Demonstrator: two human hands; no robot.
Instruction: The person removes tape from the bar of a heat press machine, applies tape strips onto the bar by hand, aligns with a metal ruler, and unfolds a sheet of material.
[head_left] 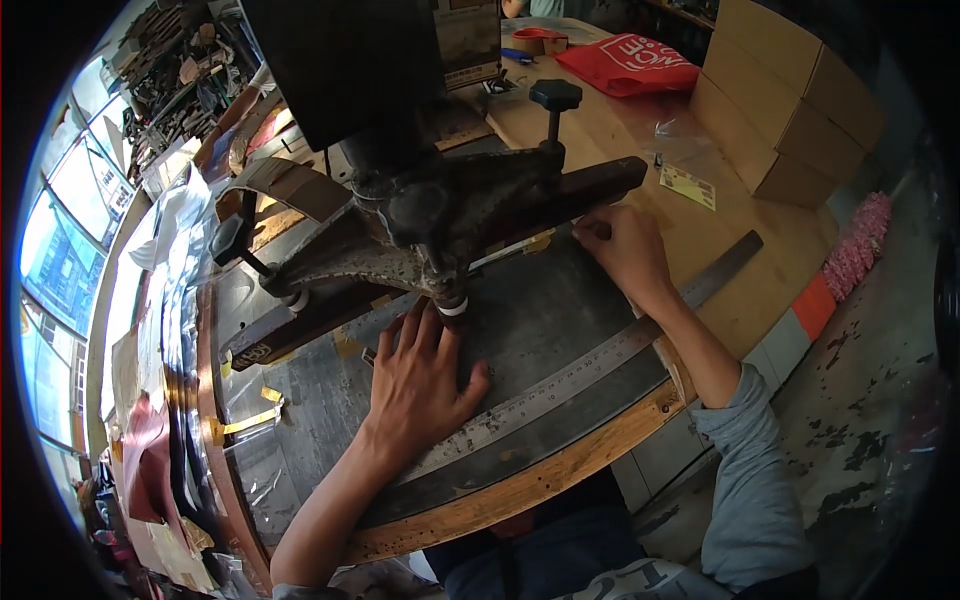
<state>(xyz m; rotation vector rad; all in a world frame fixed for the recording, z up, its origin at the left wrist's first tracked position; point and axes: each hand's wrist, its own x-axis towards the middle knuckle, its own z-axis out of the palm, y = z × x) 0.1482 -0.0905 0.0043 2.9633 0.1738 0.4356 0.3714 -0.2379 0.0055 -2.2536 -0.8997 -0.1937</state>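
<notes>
My left hand [418, 372] lies flat with fingers spread on a dark board [550, 320], its fingertips reaching under the black metal clamping frame [400, 225] of a press-like machine. At the right end of the board my right hand [632, 252] is closed, thumb and fingers pinched together close to the frame's long bar [600, 190]. What those fingers hold, if anything, is too small to tell. A long steel ruler [560, 388] lies across the board in front of both hands, passing near my left thumb and beneath my right wrist.
Black knobs stand at the frame's left [230, 240] and right [556, 96]. Behind are a red bag [630, 65], a cardboard box [780, 110] and a yellow card [688, 186]. A pink duster [860, 245] is at the right. Plastic sheets [180, 250] and windows are left.
</notes>
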